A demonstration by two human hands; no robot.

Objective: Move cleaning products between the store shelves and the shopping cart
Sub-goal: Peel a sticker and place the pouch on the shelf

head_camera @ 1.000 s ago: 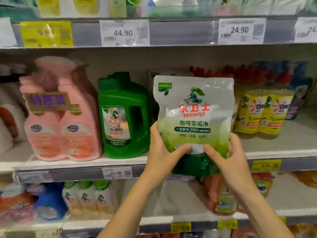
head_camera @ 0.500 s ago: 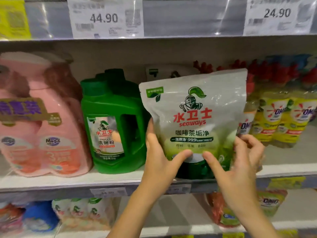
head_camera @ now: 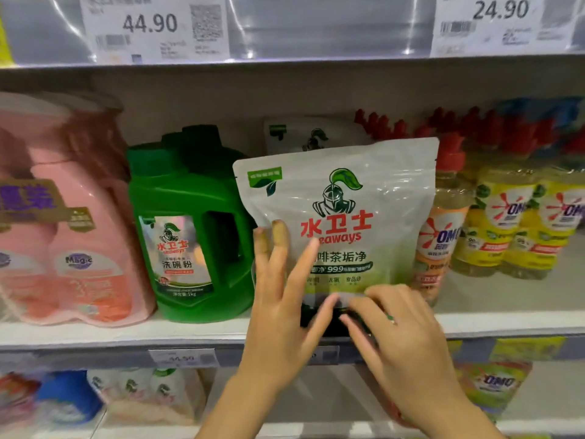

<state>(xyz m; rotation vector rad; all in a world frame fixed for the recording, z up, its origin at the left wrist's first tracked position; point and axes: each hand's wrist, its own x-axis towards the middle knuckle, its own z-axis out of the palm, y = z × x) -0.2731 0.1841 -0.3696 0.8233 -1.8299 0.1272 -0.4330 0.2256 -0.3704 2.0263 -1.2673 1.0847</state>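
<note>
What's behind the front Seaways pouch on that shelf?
The top of a second pouch shows above the front pouch. Fingers of the left hand show through its edge. The rest of the second pouch is covered.

Two bare forearms (head_camera: 240, 403) run up from the lower edge, uncovered along all of their visible length. The left hand (head_camera: 278, 315) is slender with long fingers. The right hand (head_camera: 402, 337) is motion-blurred; on it, a small green speck (head_camera: 391, 318) sits on one finger, ring or mark unclear.
</note>
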